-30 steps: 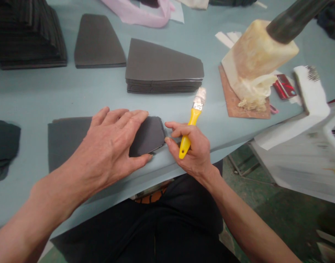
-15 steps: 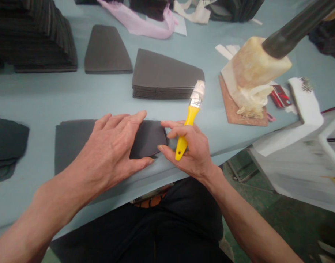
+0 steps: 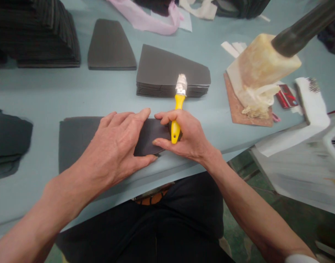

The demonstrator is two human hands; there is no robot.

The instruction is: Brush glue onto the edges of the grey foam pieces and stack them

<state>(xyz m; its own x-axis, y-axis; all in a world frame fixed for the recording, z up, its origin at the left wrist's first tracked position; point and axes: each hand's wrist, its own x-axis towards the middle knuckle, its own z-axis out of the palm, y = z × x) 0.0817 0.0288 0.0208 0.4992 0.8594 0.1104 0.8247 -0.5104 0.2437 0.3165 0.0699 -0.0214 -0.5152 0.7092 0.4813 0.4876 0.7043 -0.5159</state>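
Observation:
My left hand [image 3: 119,140] lies spread over a dark grey flat panel [image 3: 78,140] near the table's front edge, thumb along its near side. At the panel's right end is my right hand [image 3: 188,133], its thumb and fingertips at the panel's rounded end. That hand also holds a paintbrush [image 3: 179,102] with a yellow handle, its whitish bristles pointing away from me. Beyond the brush sits a low stack of tapered grey panels [image 3: 170,67]. The middle of the dark panel is hidden under my left hand.
A tall stack of dark pieces [image 3: 46,36] stands at the back left, beside a trapezoid panel [image 3: 111,45]. Dark pieces [image 3: 10,140] lie at the left edge. On the right are a yellowed plastic container [image 3: 255,69] on a brown board, a red box [image 3: 286,96] and a white-handled brush [image 3: 311,102].
My right hand has moved left and slightly away from me, over the panel's end. The paintbrush moved left with it and stands more upright in view. My left hand stays on the panel.

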